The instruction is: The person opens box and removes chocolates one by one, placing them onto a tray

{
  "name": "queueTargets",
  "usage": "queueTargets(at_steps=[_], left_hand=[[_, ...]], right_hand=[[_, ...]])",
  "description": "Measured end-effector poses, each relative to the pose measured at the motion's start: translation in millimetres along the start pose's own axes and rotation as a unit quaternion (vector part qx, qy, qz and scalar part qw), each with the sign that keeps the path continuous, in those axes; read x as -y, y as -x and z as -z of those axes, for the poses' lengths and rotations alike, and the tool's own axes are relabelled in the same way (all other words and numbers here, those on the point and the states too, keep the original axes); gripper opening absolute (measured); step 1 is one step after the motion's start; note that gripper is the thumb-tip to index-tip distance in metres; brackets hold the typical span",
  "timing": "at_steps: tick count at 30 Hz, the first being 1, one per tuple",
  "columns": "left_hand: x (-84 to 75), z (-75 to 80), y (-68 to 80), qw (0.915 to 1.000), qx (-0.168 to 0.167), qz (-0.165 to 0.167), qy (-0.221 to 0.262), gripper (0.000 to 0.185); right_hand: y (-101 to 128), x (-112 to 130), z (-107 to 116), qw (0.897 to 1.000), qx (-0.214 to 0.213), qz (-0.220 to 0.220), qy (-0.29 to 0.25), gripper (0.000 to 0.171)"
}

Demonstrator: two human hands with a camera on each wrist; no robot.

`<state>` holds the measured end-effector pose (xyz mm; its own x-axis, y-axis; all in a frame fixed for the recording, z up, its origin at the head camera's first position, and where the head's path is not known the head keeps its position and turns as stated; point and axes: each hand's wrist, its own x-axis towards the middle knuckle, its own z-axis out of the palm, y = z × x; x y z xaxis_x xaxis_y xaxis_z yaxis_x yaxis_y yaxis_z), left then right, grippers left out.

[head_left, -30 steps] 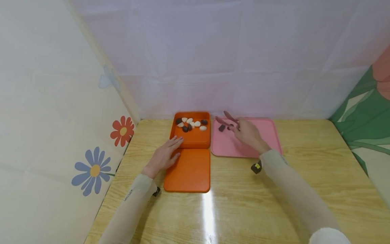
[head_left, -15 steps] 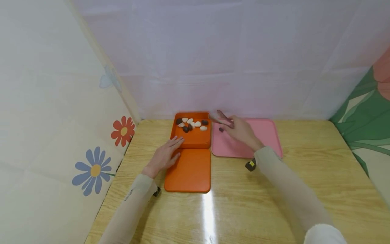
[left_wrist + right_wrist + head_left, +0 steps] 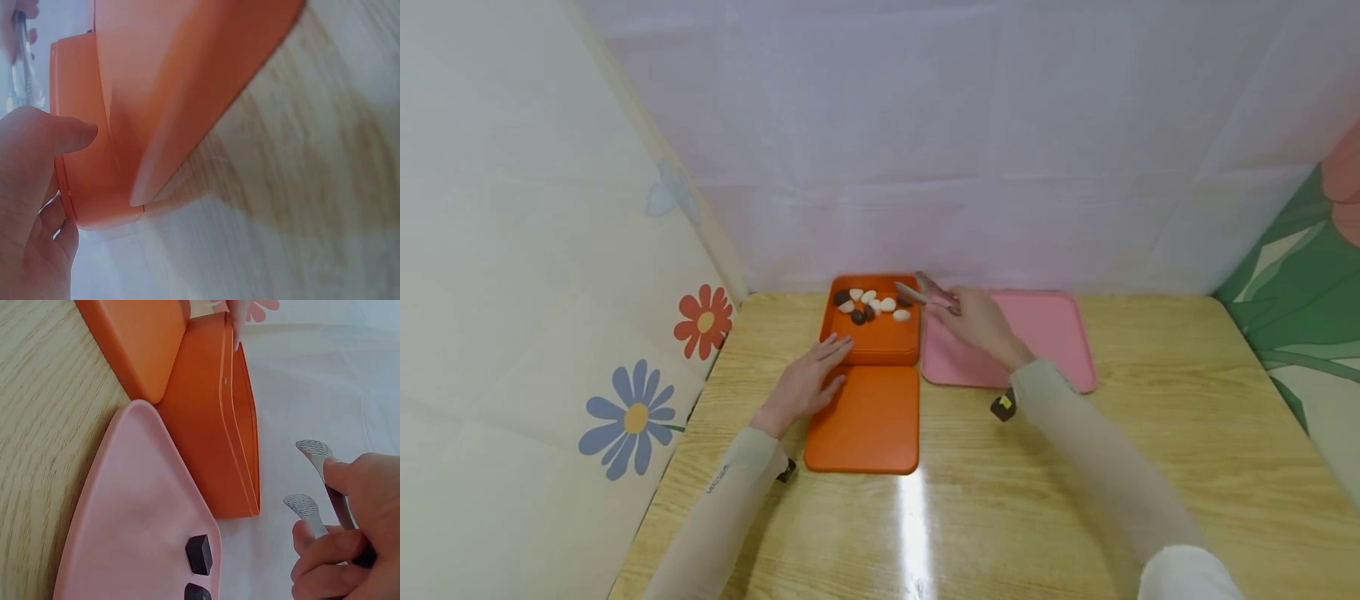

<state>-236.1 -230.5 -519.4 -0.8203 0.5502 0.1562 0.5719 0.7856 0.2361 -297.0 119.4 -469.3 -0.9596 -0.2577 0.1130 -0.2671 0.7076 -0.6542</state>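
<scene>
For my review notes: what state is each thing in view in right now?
Box: open, upright.
Lid: off, lying in front of the box.
Pebbles: loose in the box, black and white.
Tray: flat, bearing at least two dark pieces.
Tongs: tips apart, nothing between them.
Right hand: grips the tongs.
Left hand: fingers over the box's rim.

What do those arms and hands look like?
The left hand and right hand are bare. Pale sleeves cover both forearms; the left has dark lettering. Small black blocks sit by both wrists, the right one marked yellow. White cloth shows farther up the right arm.
</scene>
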Motion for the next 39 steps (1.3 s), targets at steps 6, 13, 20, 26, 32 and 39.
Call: queueTargets(at_steps=[6,13,20,26,32,39], left_hand=[[-0.2,0.3,0.0,1.0000,0.004,0.002,-0.004,0.065],[-2.8,2.4,-0.1,1.0000,-0.001,-0.003,-0.001,0.065],[-3.3,2.2,0.2,1.0000,-0.003,-0.003,-0.002,0.065],[-2.5,1.9,0.8,1.0000,-0.004,-0.002,0.002,0.065],[-1.8,2.6,1.2,1.0000,-0.003,0.001,0.004,0.065],[-0.7,2.8,0.5,1.0000,0.001,0.000,0.005,0.065]], right_hand=[[-1,10,-7,1.000,-0.003,0.001,-0.005,0.048],[-4,16,-18,1.000,-0.004,0.020,-0.008,0.043],[-4,21,-34,0.998,-0.019,0.033,0.048,0.044],[-3,28,-43,0.999,-0.035,0.023,0.035,0.047],[-4,35,-51,0.999,-0.035,0.012,0.038,0.049],[-8,39,-61,0.998,-0.041,0.004,0.054,0.051]])
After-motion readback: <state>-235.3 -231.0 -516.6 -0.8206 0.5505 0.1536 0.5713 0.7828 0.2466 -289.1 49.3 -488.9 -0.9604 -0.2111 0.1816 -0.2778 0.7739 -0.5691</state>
